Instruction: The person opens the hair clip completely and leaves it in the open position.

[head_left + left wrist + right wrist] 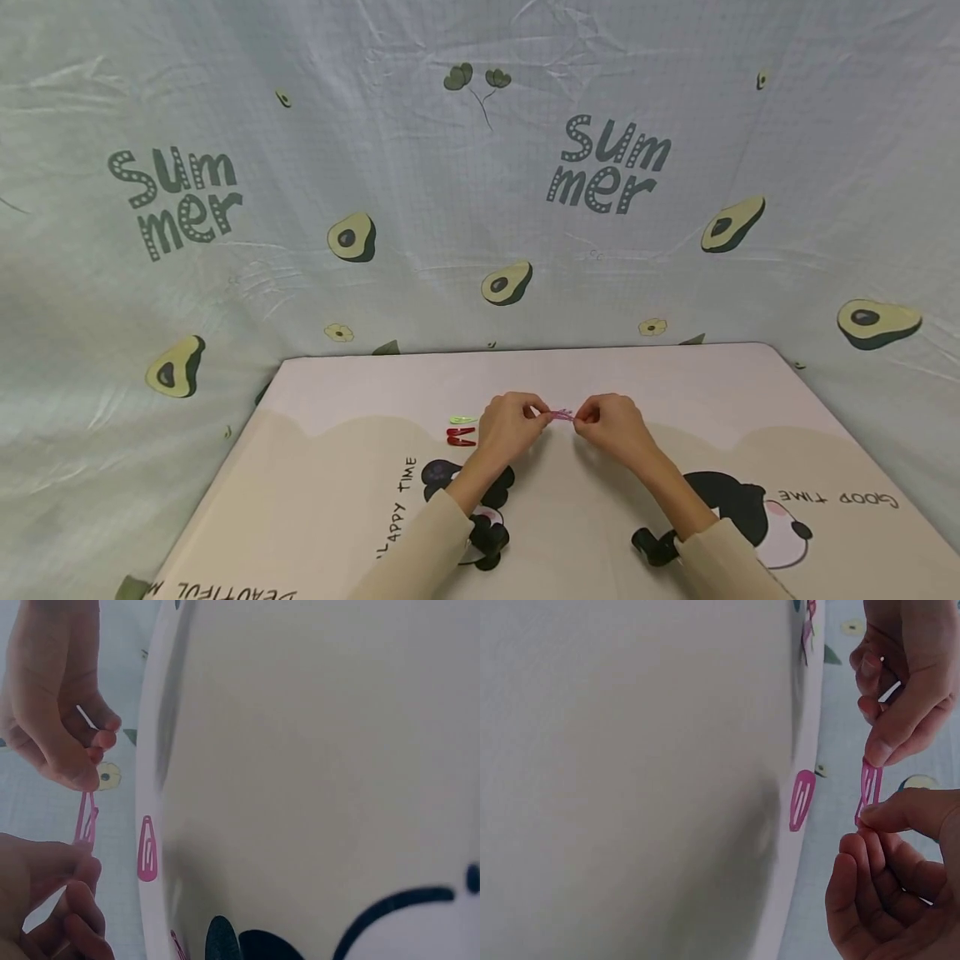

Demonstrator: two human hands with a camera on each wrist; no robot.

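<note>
A pink snap hair clip [866, 787] is stretched between both hands above the far part of the table. My left hand [512, 427] pinches one end with thumb and fingertips. At the other end, my right hand [617, 427] pinches it between thumb and index finger, its other fingers curled below. A second pink hair clip [148, 859] lies flat near the table's far edge, just beyond the hands. Left of the left hand, two red hair clips [461, 432] and a green hair clip [462, 420] lie side by side.
The table [345, 483] has a pale cover printed with cartoon animals and lettering. Behind its far edge hangs a light curtain [420, 283] printed with avocados and "summer" lettering.
</note>
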